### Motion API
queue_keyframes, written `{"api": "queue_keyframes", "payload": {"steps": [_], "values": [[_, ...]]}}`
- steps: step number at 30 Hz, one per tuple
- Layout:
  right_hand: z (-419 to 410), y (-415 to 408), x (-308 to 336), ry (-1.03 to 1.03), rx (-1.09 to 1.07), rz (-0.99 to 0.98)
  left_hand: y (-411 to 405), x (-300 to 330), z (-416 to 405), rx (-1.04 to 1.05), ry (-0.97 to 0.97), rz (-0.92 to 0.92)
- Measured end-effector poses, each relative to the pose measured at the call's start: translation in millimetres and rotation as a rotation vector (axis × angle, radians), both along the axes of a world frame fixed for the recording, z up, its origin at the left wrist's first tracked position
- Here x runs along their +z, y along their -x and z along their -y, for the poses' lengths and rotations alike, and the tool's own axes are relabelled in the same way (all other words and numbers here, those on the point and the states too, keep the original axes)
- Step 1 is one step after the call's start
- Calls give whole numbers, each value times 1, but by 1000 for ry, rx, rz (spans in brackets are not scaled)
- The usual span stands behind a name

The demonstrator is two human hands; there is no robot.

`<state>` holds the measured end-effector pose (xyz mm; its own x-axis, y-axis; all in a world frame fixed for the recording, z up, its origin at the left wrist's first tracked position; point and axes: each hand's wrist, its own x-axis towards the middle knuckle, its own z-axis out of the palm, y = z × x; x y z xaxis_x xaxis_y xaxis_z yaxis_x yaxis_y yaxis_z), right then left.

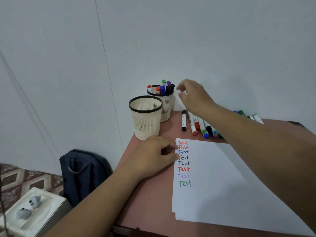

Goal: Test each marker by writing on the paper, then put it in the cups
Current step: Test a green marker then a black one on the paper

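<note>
Two cups stand at the table's far left: the near cup [145, 117] holds nothing visible, the far cup [164, 101] holds several markers [162, 88]. The right hand [193, 96] hovers beside it, fingers loosely curled, empty. The left hand [153, 155] presses the paper [222, 185]. More markers [196, 124] lie beyond the paper.

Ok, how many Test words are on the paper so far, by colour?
On the paper:
Red Test: 3
Blue Test: 1
Black Test: 2
Purple Test: 1
Green Test: 1
Total: 8
</note>
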<state>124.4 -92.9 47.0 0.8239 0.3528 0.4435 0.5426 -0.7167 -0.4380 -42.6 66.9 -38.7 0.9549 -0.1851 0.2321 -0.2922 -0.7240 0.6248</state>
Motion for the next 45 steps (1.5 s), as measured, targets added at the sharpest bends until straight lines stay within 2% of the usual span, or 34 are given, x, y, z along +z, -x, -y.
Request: {"api": "queue_keyframes", "payload": {"steps": [4, 6, 11, 16, 18, 20, 26, 33, 37, 40, 45], "values": [[20, -2, -27, 582, 15, -34, 1, 0, 0, 9, 10, -9], [22, 1, -31, 766, 82, 8, 2, 2, 1, 18, 16, -12], [18, 5, -29, 935, 156, 109, 3, 4, 3, 35, 65, -4], [18, 14, -30, 957, 223, 219, 5, 7, 4, 76, 108, 9], [21, 25, -27, 902, 252, 230, 6, 7, 4, 100, 102, 27], [27, 35, -27, 754, 243, 260, 7, 8, 4, 119, 91, 47], [46, 78, -36, 170, 227, 293, 6, 3, 3, 163, 19, 133], [51, 148, -34, -397, 230, -61, 13, 5, 7, 28, -81, 338], [49, 170, -37, -574, 185, -276, 16, 6, 8, -43, -74, 287], [48, 183, -33, -646, 131, -330, 19, 4, 8, -62, -100, 284], [46, 198, -31, -745, 68, -425, 27, 4, 6, -70, -66, 422]]}}
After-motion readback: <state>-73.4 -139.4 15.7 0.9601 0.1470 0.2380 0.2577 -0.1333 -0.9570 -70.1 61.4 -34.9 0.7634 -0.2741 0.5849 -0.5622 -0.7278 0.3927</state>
